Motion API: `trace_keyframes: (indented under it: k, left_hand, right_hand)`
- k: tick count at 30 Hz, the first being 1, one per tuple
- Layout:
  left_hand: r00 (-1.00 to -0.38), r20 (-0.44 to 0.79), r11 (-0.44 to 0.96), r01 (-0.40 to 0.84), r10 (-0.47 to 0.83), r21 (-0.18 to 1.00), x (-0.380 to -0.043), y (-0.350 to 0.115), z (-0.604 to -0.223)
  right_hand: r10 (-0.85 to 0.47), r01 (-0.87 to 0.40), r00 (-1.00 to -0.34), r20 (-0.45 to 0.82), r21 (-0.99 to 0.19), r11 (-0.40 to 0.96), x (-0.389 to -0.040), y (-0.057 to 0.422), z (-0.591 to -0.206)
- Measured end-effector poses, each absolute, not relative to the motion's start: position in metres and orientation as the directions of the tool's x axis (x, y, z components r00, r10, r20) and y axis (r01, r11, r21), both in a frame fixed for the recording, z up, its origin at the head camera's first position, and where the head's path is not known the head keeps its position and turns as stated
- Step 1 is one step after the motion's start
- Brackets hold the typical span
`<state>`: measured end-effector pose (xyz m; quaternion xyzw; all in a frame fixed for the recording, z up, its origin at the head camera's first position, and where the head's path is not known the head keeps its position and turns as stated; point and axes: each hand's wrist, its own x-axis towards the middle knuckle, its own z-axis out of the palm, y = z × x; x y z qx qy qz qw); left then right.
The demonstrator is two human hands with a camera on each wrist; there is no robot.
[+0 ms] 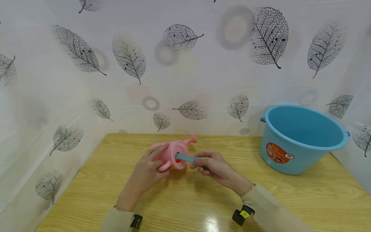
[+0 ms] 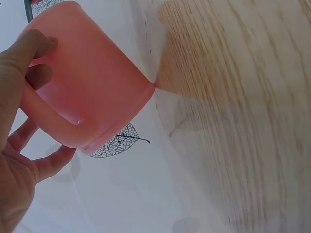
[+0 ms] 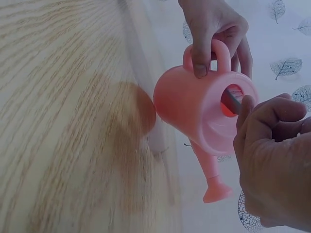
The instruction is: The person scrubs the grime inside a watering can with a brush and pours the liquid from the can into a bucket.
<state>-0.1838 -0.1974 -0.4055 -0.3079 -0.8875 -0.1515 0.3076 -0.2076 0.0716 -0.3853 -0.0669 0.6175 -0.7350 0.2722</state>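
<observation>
A pink toy watering can (image 1: 165,152) is tipped on its side, its round opening turned toward the right hand and its spout pointing away. My left hand (image 1: 146,169) grips the can by its handle, with the thumb over the handle in the right wrist view. Between thumb and fingers, my right hand (image 1: 215,167) holds a tool with a light blue handle (image 1: 187,158). That tool's far end goes through the can's opening and is hidden inside. Something red-orange shows within the opening. In the left wrist view the can (image 2: 97,73) has its lower edge against or close to the wooden table.
On the right side of the wooden table (image 1: 174,206) stands a large light blue bucket (image 1: 276,132) with a red sticker. Behind the table hangs a pale cloth (image 1: 203,80) printed with dark leaves, which also runs along the sides.
</observation>
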Motion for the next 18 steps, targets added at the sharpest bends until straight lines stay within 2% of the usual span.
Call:
trace_keyframes:
  k: [18]
  left_hand:
    - [-0.622, 0.642, 0.764, 0.639, 0.447, 0.087, -0.1845, -0.1988, -0.4063]
  right_hand:
    - [-0.434, 0.209, -0.880, -0.194, -0.978, 0.014, -0.2063, 0.0646, -0.3823]
